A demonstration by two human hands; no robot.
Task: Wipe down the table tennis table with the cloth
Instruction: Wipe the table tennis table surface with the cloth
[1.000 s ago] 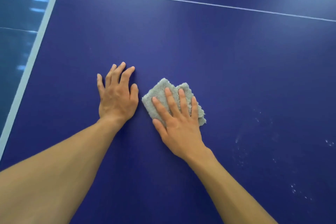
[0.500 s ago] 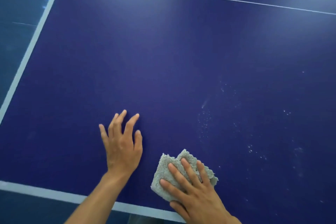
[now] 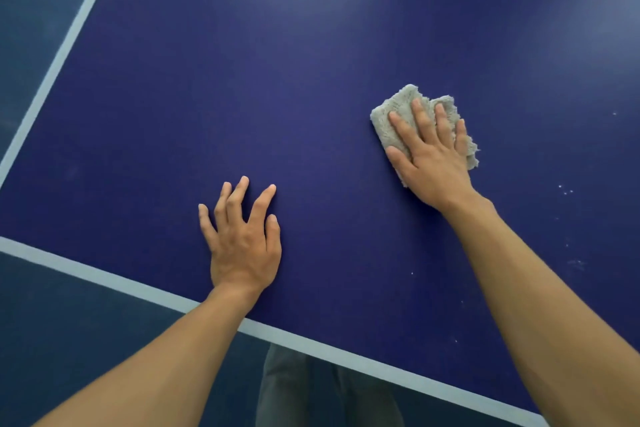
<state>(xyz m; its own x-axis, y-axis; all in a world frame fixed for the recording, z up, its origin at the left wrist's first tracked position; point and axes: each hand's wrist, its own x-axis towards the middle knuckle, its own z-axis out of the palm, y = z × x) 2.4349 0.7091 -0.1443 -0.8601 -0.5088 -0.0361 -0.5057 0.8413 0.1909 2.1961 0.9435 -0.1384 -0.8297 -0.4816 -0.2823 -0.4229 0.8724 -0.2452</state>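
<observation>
**Cloth pinned under a flat palm, specks waiting to the right**

The right hand [image 3: 433, 163] lies flat, fingers straight, pressing the grey fluffy folded cloth [image 3: 400, 102] onto the dark blue table tennis surface [image 3: 277, 80], well in from every border. The left hand [image 3: 242, 246] rests bare on the surface, fingers spread, holding nothing, well apart from the cloth and near the white front stripe [image 3: 104, 279].

The cloth is pressed rather than gripped, so a quick stroke could let it slip out or unfold. The white specks [image 3: 565, 190] lie to its right, and a narrow pass would probably miss them.

Ahead and leftward the surface runs open as far as the white side stripe [image 3: 69, 45]. Overshooting either stripe would carry the cloth off the edge.
</observation>
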